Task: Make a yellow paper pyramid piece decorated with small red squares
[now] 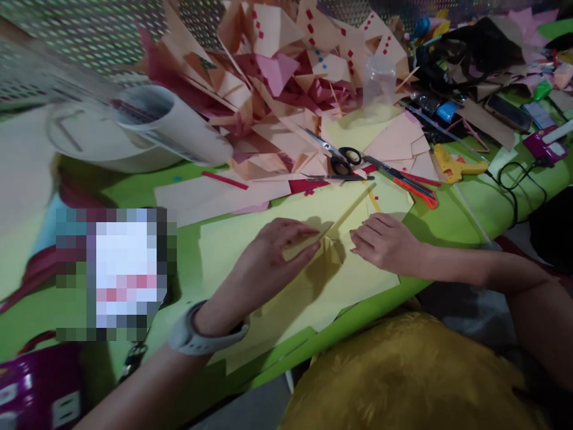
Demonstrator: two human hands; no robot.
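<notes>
A small piece of yellow paper [329, 251] lies partly folded on larger yellow sheets [233, 242] on the green table [474, 209]. My left hand [273, 251] grips its left part, fingers closed over a raised fold. My right hand [385, 242] lies on the right part with fingers stretched out flat, pressing the paper down. A white watch [201, 337] is on my left wrist.
A heap of folded peach and pink paper shapes [277, 89] fills the back. Scissors [340, 158], an orange-handled cutter [409, 182], a yellow glue gun [454, 167], a clear plastic cup [379, 80] and a white roll [174, 125] lie beyond my hands. Cables and tools crowd the far right.
</notes>
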